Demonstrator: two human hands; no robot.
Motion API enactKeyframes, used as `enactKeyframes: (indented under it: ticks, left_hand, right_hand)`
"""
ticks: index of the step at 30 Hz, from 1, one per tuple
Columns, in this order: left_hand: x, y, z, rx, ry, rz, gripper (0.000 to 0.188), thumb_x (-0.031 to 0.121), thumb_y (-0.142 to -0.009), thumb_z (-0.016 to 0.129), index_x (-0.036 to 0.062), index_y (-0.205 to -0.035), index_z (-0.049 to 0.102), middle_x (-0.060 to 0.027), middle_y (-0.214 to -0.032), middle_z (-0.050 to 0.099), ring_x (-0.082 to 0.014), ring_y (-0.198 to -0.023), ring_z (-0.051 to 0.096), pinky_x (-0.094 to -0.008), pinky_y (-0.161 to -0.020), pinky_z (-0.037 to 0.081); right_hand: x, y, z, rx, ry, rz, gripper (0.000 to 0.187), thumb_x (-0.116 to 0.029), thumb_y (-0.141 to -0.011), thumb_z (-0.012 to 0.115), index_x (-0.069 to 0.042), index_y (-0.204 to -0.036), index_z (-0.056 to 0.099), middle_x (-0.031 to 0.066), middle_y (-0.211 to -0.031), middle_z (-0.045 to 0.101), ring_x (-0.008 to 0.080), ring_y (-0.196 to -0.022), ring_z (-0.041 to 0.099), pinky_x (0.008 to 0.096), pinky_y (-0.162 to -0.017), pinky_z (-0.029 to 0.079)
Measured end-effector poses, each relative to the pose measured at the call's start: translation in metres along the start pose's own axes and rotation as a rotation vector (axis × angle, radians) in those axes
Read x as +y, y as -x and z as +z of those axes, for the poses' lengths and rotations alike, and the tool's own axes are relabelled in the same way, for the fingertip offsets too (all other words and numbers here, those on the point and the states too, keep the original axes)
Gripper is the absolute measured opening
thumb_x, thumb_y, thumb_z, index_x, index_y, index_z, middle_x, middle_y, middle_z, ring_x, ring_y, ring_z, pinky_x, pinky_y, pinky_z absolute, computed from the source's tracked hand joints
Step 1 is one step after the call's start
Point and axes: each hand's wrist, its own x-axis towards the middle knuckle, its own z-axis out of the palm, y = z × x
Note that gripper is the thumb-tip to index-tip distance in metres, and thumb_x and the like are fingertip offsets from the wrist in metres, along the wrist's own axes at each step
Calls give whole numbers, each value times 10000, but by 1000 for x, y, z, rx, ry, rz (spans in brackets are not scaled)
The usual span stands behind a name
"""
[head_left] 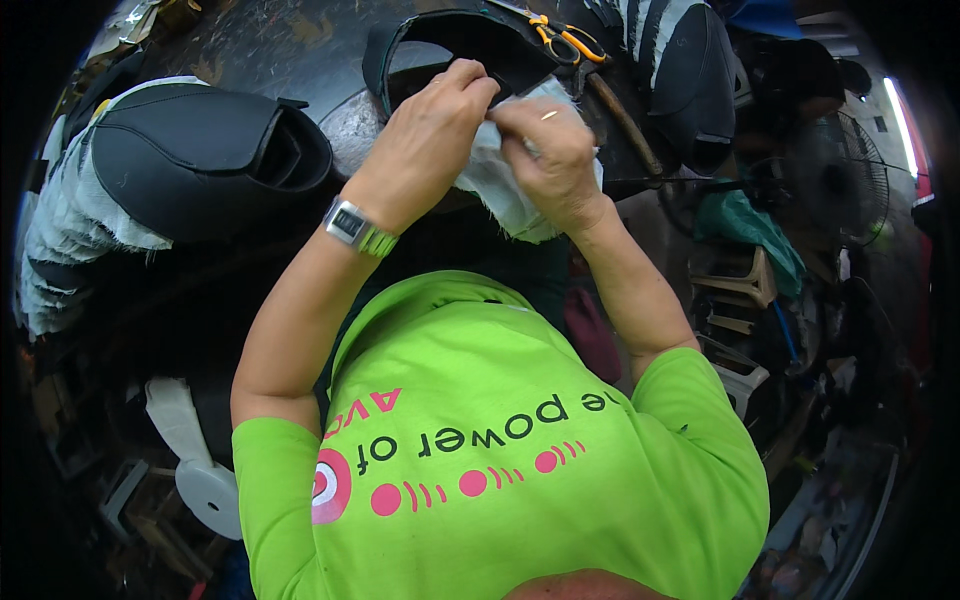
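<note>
Over the near edge of the dark worktable, a black shoe upper [405, 38] with a pale, frayed cloth lining [522, 205] lies between my hands. My left hand [440, 130], a watch on its wrist, is closed with fingertips pinched at the upper's edge. Close beside it, my right hand [552, 150] is also closed, its thumb and forefinger gripping the lining near the same spot. The fingers hide the exact point they pinch, and I cannot make out anything small between them.
Black uppers with frayed pale lining are stacked at the left [185, 140] and right [690, 85]. Orange-handled scissors [565, 42] and a wooden-handled hammer [625, 122] lie on the worktable [275, 45]. A fan [840, 185] and plastic stools [745, 275] stand at the right.
</note>
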Motion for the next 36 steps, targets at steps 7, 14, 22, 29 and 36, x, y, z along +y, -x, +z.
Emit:
enactKeyframes:
  ticks: [7, 14, 22, 29, 36]
  left_hand:
    - [-12, 16, 30, -436, -345, -37, 826, 654, -1005, 448, 103, -1610, 334, -254, -1614, 370, -396, -1505, 354, -563, -1242, 226]
    - [-9, 19, 23, -438, -379, 1, 848, 731, -962, 450, 213, -1625, 343, -282, -1637, 310, -455, -1515, 300, -542, -1256, 195]
    - [-28, -37, -59, 206, 2, 33, 591, 221, -896, 766, 79, -1427, 548, -207, -1283, 659, -375, -1219, 633, -456, -1050, 497]
    - [-71, -51, -29, -276, -136, -464, 637, 13, -944, 606, 135, -1546, 438, -210, -1430, 603, -394, -1287, 603, -455, -1103, 482]
    - [-88, -24, -17, -81, -94, -216, 638, -105, -941, 476, 151, -1526, 465, -227, -1487, 544, -388, -1369, 529, -440, -1164, 432]
  right_hand:
    - [53, -21, -5, 189, 336, 195, 459, -258, -823, 824, -50, -1204, 674, 144, -1026, 723, 358, -1001, 661, 445, -898, 510]
    - [74, -15, -5, -28, 225, 591, 651, -466, -786, 855, -95, -1294, 687, 150, -959, 732, 332, -903, 715, 443, -793, 558]
    - [95, 35, -63, -36, 720, 567, 461, -299, -901, 751, -98, -1302, 644, 173, -1105, 660, 379, -1115, 617, 483, -904, 532]
    - [125, 56, -57, 4, 405, 677, 419, -250, -978, 647, -56, -1350, 630, 200, -1004, 684, 393, -945, 680, 467, -868, 533]
    - [19, 25, -91, 282, -511, 507, 479, -143, -1050, 626, -114, -1519, 532, -37, -806, 621, 46, -629, 566, 230, -520, 466]
